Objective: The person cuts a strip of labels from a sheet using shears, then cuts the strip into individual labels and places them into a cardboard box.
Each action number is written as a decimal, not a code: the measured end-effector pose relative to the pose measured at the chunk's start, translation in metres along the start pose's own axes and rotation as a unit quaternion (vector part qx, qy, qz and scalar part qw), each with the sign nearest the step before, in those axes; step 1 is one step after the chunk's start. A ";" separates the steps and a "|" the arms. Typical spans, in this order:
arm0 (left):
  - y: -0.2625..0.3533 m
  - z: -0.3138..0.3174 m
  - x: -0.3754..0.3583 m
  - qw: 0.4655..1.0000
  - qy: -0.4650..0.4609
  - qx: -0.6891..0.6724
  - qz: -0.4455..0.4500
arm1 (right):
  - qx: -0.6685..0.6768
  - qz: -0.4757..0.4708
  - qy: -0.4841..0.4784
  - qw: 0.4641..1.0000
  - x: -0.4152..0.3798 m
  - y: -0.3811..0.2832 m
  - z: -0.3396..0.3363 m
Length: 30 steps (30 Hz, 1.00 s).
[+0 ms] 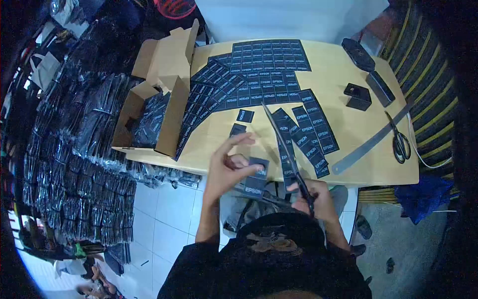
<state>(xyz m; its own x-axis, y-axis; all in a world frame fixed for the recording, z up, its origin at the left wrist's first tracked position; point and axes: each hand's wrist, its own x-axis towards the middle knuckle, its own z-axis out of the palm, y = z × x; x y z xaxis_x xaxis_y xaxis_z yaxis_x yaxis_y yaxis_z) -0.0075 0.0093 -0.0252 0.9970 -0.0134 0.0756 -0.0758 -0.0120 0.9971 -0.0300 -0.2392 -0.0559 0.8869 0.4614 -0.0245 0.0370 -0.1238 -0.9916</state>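
Dark rectangular label strip printed EPSON in white is held in the left hand, just in front of the front edge of the pale wood-topped table; the thumb presses on its upper label, while the index finger is raised clear of it. The right hand is closed around the handles of long-bladed dark scissors, whose visible blade points away from the body, above a narrow black EPSON strip; whether the two blades are parted I cannot tell.

Two wider black EPSON strips lie to the right of that narrow one; a small single black label lies beyond the left hand, with a second dark piece near the raised finger. Large black sheets of repeated EPSON labels overlap at the far side; an open brown cardboard box at the left holds loose dark pieces; a long grey metal ruler lies aslant at the right, beside black-handled scissors on the tabletop.
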 end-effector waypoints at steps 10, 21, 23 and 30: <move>0.001 0.038 -0.038 0.998 -0.051 -0.024 0.035 | 0.110 -0.050 0.022 0.992 0.032 -0.017 0.026; 0.001 0.045 -0.026 0.996 -0.056 -0.044 0.044 | 0.111 -0.079 -0.011 0.991 0.023 -0.010 0.007; -0.006 0.042 -0.021 0.995 -0.015 -0.053 0.081 | 0.079 -0.041 -0.038 0.995 0.015 -0.010 -0.004; 0.005 0.013 -0.010 0.991 0.031 0.049 0.121 | 0.015 -0.030 -0.065 0.997 -0.023 0.004 -0.032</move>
<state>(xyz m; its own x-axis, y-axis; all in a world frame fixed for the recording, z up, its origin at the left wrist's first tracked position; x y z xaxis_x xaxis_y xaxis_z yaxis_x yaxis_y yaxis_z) -0.0182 -0.0036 -0.0216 0.9481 0.0338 0.3161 -0.3106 -0.1138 0.9437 -0.0357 -0.2783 -0.0548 0.8163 0.5772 0.0205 0.0724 -0.0671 -0.9951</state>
